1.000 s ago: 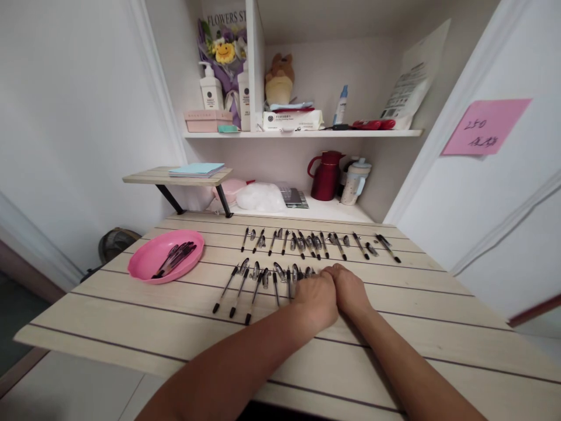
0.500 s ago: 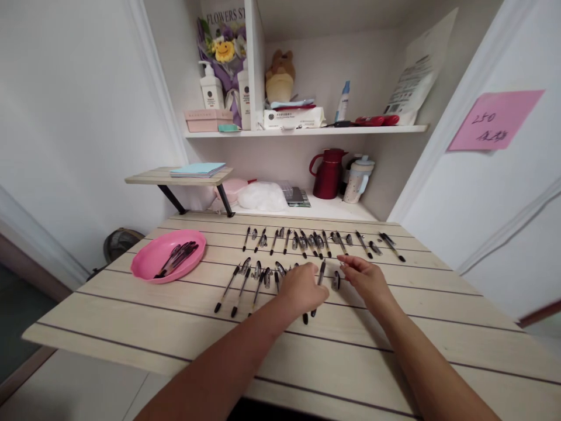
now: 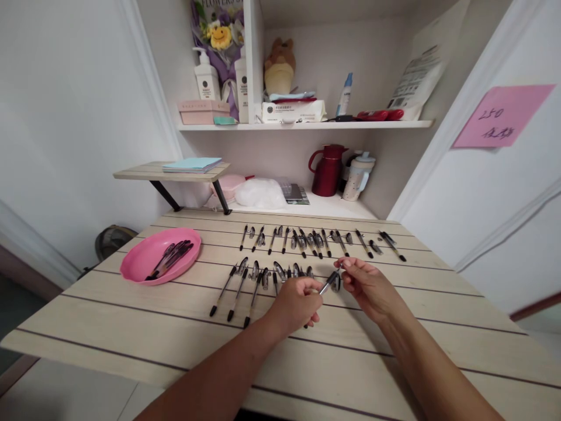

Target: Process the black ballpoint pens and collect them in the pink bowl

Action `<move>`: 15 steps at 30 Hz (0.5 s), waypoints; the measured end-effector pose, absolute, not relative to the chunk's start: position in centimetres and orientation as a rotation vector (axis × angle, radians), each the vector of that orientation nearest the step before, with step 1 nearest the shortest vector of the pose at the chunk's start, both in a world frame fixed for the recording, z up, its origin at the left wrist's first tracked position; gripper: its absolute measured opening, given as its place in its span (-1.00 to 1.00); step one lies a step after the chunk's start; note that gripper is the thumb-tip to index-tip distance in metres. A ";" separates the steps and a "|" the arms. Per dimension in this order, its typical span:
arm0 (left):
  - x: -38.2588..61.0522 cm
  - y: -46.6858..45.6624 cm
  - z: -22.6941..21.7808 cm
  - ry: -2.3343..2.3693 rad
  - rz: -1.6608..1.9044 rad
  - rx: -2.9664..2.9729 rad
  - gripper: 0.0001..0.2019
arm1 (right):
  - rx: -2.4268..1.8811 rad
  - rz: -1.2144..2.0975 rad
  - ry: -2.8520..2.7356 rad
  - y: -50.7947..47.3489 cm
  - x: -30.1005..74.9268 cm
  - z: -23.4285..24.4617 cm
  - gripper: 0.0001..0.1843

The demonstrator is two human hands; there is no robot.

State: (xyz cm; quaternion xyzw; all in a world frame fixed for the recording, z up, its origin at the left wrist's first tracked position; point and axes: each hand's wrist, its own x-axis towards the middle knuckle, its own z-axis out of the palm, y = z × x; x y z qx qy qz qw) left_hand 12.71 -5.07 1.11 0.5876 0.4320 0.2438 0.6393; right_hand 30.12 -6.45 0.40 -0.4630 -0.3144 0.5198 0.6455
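The left hand (image 3: pixel 298 302) grasps the pen (image 3: pixel 328 283), which points from its fingers toward one o'clock. There its tip is at the gathered fingertips of the right hand (image 3: pixel 367 287); whether these grip anything, I cannot tell.

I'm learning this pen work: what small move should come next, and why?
Perhaps steady the pen in the left hand while easing the right hand away from its tip: the left grips the pen, and the right's fingers are at that end.

Left grip (image 3: pixel 299 302) hides part of a pen (image 3: pixel 329 282) (top lettering (image 3: pixel 222 3) cropped).
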 end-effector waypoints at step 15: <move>12.7 -4.9 0.8 0.986 0.593 1.386 -0.62 | -1.057 1.247 -0.729 -6.7 29.8 0.5 -0.73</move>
